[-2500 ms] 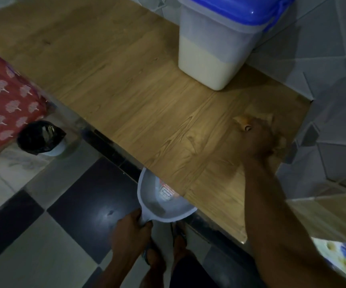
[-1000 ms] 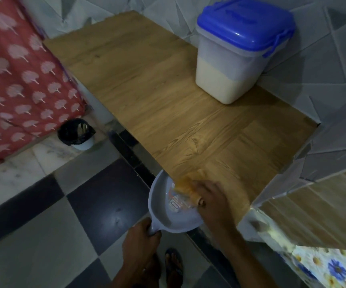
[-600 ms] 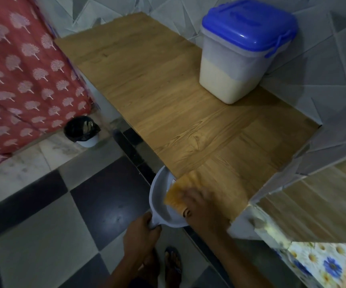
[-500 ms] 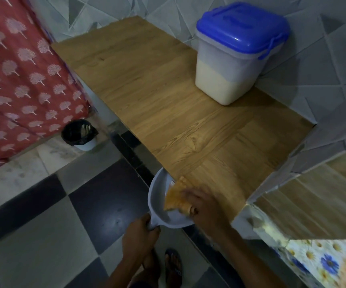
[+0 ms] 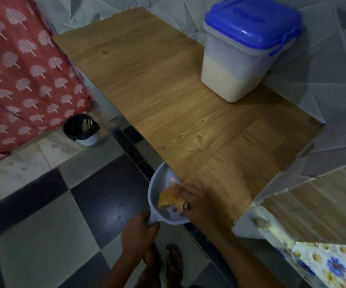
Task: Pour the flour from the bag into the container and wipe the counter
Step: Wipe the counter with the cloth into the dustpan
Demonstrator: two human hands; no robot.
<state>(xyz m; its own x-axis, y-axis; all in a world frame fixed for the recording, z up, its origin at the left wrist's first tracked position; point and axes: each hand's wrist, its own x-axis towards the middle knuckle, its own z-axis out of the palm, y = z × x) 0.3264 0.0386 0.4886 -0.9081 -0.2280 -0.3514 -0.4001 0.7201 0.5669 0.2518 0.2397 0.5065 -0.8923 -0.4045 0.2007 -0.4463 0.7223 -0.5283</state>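
Observation:
A translucent container [image 5: 238, 65] with a blue lid, shut and about half full of flour, stands at the back right of the wooden counter [image 5: 178, 104]. My left hand [image 5: 140, 235] grips the handle of a pale grey dustpan [image 5: 157, 190], held just below the counter's front edge. My right hand [image 5: 195, 199] holds an orange cloth [image 5: 168, 197] bunched over the pan's mouth, off the counter's edge. No flour bag is in view.
A small bin lined with a black bag [image 5: 81, 129] sits on the checkered floor to the left. A red patterned curtain [image 5: 18, 80] hangs at far left. Grey tiled walls close in the counter at the back and right. My feet [image 5: 173, 260] are below the pan.
My right hand has swept the cloth from the counter's far right corner to the front edge and over the dustpan. The left hand has kept the pan under the edge.

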